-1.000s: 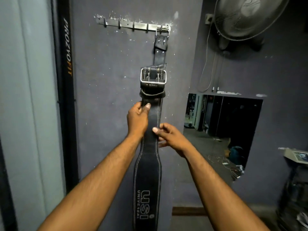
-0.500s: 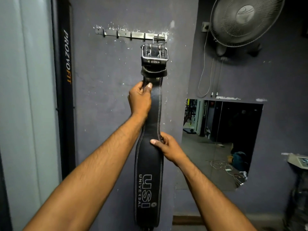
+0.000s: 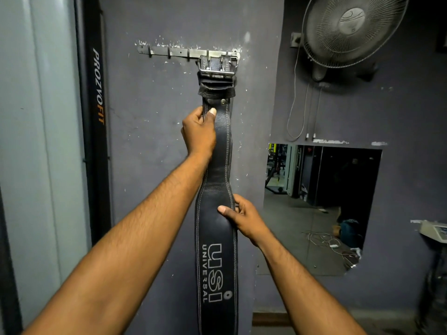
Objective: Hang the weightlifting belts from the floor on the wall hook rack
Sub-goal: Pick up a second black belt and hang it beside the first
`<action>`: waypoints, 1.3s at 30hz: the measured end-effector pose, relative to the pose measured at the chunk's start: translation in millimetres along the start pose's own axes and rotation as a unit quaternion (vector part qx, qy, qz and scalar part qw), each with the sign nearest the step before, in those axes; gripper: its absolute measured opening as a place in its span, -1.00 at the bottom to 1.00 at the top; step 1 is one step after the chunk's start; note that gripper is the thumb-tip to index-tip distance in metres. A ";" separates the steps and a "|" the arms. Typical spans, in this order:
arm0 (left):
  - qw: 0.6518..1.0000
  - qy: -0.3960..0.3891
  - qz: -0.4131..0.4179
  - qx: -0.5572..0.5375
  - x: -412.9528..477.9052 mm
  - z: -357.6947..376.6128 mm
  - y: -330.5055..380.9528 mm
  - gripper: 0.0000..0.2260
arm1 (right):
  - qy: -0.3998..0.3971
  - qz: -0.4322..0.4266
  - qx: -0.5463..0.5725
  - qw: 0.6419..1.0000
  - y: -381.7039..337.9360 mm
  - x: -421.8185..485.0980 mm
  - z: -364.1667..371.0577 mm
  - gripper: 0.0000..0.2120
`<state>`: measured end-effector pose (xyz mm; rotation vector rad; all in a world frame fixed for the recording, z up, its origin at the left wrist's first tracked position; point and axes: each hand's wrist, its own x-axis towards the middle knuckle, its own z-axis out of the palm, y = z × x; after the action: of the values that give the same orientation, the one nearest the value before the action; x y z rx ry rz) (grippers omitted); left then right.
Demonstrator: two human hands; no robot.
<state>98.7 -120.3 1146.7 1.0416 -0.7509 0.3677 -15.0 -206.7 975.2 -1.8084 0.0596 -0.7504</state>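
Note:
A black leather weightlifting belt (image 3: 216,238) with white "USI UNIVERSAL" lettering hangs straight down against the purple wall. Its steel buckle (image 3: 216,65) is up at the right end of the metal wall hook rack (image 3: 174,52); whether it rests on a hook I cannot tell. My left hand (image 3: 198,132) grips the belt's left edge just under the buckle. My right hand (image 3: 244,218) pinches the right edge lower down, above the lettering. A second buckle seen earlier on the rack is hidden behind this one.
Several bare hooks run along the rack's left part. A wall fan (image 3: 353,30) with dangling cords is at upper right. A mirror (image 3: 321,209) sits below it. A black "PROZVOFIT" post (image 3: 96,117) stands to the left.
Both hands have lifted the belt upward. The buckle rose from below the hanging strap to the rack's right end. My right hand slid lower on the belt.

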 end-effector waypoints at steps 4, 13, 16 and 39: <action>1.000 0.004 -0.006 0.002 -0.6 -6.3 3.0 -0.89 | -0.091 0.084 0.033 0.992 6.7 -5.2 -4.4 -0.53; 0.999 -0.002 -0.040 -0.014 11.3 -12.2 4.3 -0.66 | -0.061 0.074 0.018 0.995 26.7 -6.6 8.8 -0.48; 0.999 -0.010 -0.042 -0.004 12.4 -13.5 6.6 -0.57 | -0.116 0.124 -0.029 0.985 34.8 -9.2 7.8 -0.50; 0.940 -0.328 -0.074 0.059 -25.5 -22.0 -8.3 -0.43 | 0.283 -0.050 0.228 0.930 -129.1 133.4 -3.2 -0.78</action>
<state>94.3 -103.2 1116.8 1.3442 -1.2450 -0.0831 48.8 -213.1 1149.4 -1.1207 0.1597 -1.2315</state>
